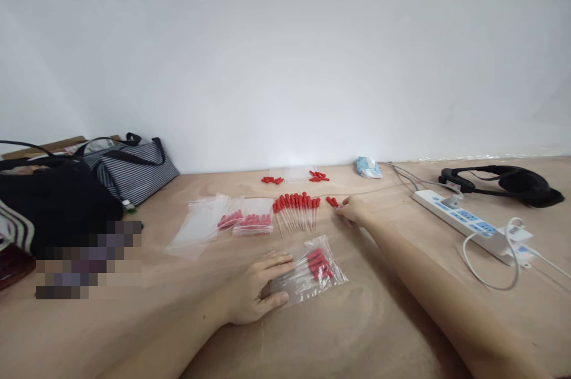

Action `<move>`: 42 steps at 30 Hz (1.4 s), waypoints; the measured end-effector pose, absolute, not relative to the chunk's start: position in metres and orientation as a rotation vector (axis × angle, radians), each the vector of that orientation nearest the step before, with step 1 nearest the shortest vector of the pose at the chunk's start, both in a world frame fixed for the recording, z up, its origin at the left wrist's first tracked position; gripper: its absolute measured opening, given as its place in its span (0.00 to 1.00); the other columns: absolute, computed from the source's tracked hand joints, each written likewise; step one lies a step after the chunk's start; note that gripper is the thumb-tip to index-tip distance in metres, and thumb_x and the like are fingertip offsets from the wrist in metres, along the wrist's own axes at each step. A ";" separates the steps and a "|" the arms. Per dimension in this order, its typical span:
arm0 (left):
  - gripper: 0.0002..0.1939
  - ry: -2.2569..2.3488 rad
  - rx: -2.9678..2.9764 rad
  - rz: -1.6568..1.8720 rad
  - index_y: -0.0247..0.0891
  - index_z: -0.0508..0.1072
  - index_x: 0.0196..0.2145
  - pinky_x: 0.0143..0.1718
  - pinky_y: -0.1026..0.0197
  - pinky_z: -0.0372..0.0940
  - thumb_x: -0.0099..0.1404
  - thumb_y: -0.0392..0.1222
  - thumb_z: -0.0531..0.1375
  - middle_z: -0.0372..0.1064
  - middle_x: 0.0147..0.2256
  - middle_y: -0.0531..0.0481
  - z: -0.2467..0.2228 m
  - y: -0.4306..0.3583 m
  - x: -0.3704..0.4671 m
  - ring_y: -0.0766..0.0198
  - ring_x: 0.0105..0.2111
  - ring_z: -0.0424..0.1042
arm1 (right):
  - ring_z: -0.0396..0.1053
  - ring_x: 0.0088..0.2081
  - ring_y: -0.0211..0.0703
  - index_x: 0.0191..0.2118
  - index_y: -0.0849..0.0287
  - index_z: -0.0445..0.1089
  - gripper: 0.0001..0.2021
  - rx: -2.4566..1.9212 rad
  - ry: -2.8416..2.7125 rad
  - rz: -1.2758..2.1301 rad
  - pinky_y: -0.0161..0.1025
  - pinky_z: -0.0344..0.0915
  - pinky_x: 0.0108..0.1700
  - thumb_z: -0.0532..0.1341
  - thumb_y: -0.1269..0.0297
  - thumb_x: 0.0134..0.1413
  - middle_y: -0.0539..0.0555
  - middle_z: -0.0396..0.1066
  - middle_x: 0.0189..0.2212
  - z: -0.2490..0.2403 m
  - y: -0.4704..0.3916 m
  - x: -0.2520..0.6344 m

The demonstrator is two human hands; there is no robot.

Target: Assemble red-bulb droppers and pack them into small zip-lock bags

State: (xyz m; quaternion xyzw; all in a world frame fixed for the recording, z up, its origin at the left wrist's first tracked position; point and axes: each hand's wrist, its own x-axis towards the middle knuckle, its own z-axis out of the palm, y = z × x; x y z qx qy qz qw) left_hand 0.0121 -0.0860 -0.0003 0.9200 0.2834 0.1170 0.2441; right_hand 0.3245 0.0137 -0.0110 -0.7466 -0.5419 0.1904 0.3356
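Observation:
My left hand grips the open end of a clear plastic bag lying on the table, thumb in front and fingers on top. Inside the bag are several droppers with red rubber bulbs and thin clear stems. Farther right, my right hand is closed, its fingertips around the stems of two red-bulbed droppers; the grip is partly hidden. Between the hands, a fanned row of droppers lies with bulbs toward the wall.
Filled zip bags and a flat clear bag lie left of the row. More red-bulbed droppers lie by the wall, near a blue packet. A power strip with cables and a black headset sit right; a striped bag stands left.

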 end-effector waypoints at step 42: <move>0.32 0.894 2.479 0.229 0.49 0.43 0.60 0.55 0.45 0.49 0.62 0.48 0.52 0.46 0.59 0.49 0.001 -0.088 0.011 0.49 0.58 0.47 | 0.56 0.11 0.26 0.34 0.57 0.56 0.19 -1.089 -0.935 1.179 0.24 0.47 0.08 0.61 0.51 0.39 0.44 0.65 0.23 -0.015 -0.083 0.279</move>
